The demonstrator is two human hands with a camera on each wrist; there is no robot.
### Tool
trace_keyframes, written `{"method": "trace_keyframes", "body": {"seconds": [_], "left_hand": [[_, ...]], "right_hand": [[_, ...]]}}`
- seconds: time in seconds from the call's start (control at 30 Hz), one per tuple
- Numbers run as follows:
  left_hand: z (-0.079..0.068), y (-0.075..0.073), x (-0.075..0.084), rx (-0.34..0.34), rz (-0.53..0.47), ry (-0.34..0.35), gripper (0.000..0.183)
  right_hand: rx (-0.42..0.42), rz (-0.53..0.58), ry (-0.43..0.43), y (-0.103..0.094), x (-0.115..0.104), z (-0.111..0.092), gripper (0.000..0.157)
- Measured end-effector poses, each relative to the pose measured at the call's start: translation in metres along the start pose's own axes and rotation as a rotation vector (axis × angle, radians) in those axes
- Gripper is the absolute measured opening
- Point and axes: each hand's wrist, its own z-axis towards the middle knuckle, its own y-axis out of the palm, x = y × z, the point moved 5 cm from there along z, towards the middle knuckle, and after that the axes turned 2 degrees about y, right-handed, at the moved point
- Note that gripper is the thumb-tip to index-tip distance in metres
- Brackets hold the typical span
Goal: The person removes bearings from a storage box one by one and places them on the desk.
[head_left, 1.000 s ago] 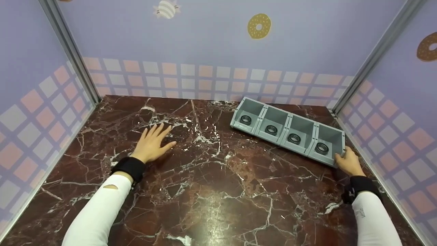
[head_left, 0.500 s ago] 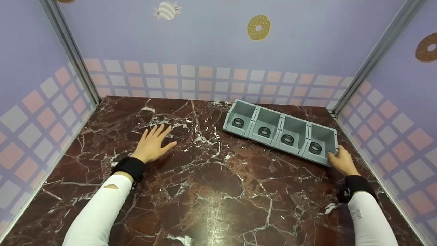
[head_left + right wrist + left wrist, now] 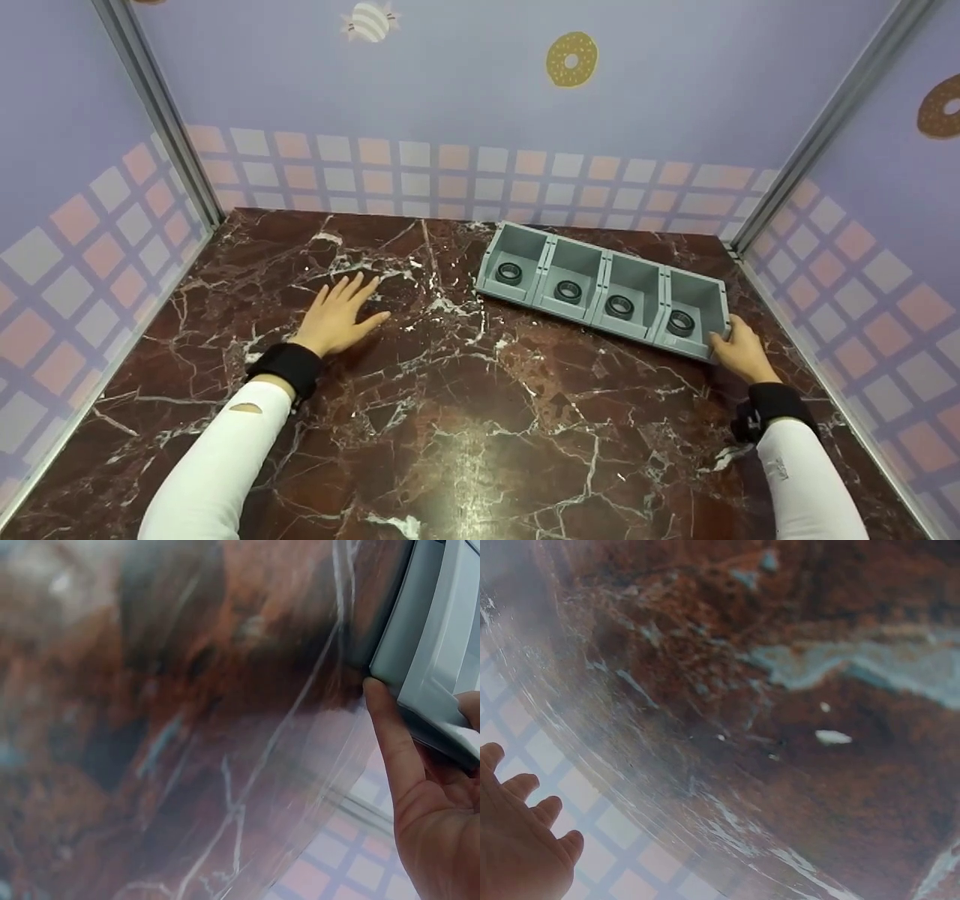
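A grey storage bin strip (image 3: 600, 289), split into several compartments in a row, stands slantwise on the right half of the table. One black ball bearing (image 3: 670, 324) lies flat in each compartment. My right hand (image 3: 742, 350) grips the strip's right end, thumb over the front corner of the end wall. In the right wrist view its fingers (image 3: 394, 742) reach along the underside corner of the strip (image 3: 431, 622). My left hand (image 3: 334, 316) rests palm down on the left of the table, fingers spread, apart from the strip and holding nothing.
The dark red marble table (image 3: 450, 397) has white veins. Patterned lilac panels (image 3: 450, 90) wall it in at the back and both sides, and grey metal posts (image 3: 169, 135) stand at the rear corners. The right arm is close to the right panel.
The bin strip has slid left and slightly toward me with my right hand holding its end. The bearings travel along in their compartments. My left hand stays in place.
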Motion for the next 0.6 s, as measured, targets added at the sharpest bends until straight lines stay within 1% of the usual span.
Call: {"method": "trace_keyframes", "body": {"seconds": [0.2, 0.43, 0.6], "left_hand": [[0.0, -0.001, 0.002, 0.0, -0.019, -0.004, 0.074], [0.001, 0.0, 0.002, -0.028, -0.065, -0.016, 0.075], [0.001, 0.002, 0.002, -0.023, -0.083, -0.014, 0.076]], "right_hand": [[-0.014, 0.003, -0.011, 0.004, -0.004, 0.001, 0.052], [-0.042, 0.005, -0.017, 0.011, -0.013, 0.004, 0.051], [-0.048, 0.003, -0.015, 0.015, -0.021, 0.006, 0.052]]}}
